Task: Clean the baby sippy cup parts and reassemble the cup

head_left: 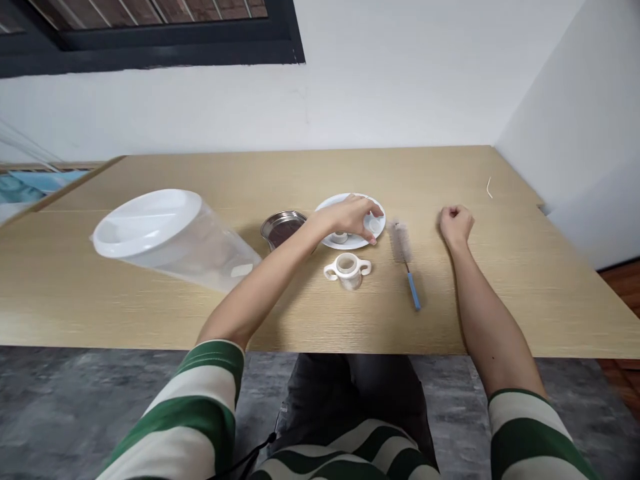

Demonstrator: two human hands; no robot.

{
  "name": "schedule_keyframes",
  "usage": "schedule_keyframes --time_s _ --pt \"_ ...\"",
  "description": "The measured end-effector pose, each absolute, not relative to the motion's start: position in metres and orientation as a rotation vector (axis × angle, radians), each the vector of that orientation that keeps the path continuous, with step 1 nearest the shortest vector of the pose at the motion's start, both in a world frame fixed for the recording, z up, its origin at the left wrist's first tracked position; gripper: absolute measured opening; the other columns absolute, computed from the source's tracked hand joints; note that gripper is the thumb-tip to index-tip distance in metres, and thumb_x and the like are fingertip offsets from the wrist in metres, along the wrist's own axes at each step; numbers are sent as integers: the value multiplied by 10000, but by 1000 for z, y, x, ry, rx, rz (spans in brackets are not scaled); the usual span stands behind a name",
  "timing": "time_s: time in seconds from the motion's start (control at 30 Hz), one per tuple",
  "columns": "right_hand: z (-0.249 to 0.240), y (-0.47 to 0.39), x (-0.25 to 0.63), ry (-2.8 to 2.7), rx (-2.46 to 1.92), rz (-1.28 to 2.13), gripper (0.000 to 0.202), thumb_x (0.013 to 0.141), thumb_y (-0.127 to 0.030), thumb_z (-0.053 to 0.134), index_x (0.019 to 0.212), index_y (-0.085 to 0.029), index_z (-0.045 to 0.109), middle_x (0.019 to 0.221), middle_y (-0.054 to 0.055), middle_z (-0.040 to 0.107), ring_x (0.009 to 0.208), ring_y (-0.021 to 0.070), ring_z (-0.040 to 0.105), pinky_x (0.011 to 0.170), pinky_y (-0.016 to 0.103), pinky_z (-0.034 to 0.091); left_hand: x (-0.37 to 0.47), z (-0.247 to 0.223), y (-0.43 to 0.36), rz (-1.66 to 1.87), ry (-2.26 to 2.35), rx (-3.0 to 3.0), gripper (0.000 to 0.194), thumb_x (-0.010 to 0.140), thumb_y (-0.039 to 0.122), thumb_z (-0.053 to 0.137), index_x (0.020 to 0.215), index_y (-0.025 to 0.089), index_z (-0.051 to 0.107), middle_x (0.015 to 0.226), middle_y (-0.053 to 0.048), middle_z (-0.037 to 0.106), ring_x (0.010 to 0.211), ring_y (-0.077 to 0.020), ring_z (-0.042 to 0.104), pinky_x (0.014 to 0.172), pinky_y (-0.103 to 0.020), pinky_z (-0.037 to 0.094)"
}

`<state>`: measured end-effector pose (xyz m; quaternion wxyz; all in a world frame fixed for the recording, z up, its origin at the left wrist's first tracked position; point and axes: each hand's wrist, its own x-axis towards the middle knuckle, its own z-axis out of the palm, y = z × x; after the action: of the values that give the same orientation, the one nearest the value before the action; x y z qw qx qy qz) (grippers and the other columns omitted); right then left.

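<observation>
My left hand reaches over a white plate, thumb and fingers apart. Just beside its fingertips on the plate lies a small whitish, see-through piece; I cannot tell whether they touch it. Another small white part shows on the plate under my wrist. In front of the plate stands a small clear cup with a white two-handled ring. To its right lies a bottle brush with a blue handle. My right hand rests on the table as a closed fist, with nothing visible in it.
A large clear pitcher with a white lid lies tilted at the left. A metal bowl with dark contents or bottom is partly behind my left forearm. A thin bent white strip lies far right on the wooden table, which stands by the wall.
</observation>
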<state>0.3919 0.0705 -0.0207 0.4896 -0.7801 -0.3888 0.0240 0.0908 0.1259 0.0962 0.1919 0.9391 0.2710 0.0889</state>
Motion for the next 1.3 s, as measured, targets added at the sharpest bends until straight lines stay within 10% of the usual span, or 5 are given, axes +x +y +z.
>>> schedule_keyframes --time_s 0.17,0.8,1.3 --pt "-23 72 395 -959 -1918 53 137 808 -242 503 674 -213 502 677 16 552 688 178 497 770 326 421 94 91 131 316 726 2494 332 548 322 911 843 216 803 717 6 713 660 -192 650 670 -304 482" --pt "-20 68 398 -1014 -1987 -2 146 808 -253 515 684 -182 543 651 -16 502 651 144 465 699 310 383 15 197 59 620 578 1949 426 554 176 954 933 119 768 862 -35 758 781 -272 772 749 -464 662" --pt "-16 66 393 -1063 -2006 21 129 822 -241 530 716 -179 568 693 5 567 692 165 531 763 325 429 -1 132 107 670 645 2049 368 686 325 893 987 171 750 848 -28 734 886 -311 762 787 -489 646"
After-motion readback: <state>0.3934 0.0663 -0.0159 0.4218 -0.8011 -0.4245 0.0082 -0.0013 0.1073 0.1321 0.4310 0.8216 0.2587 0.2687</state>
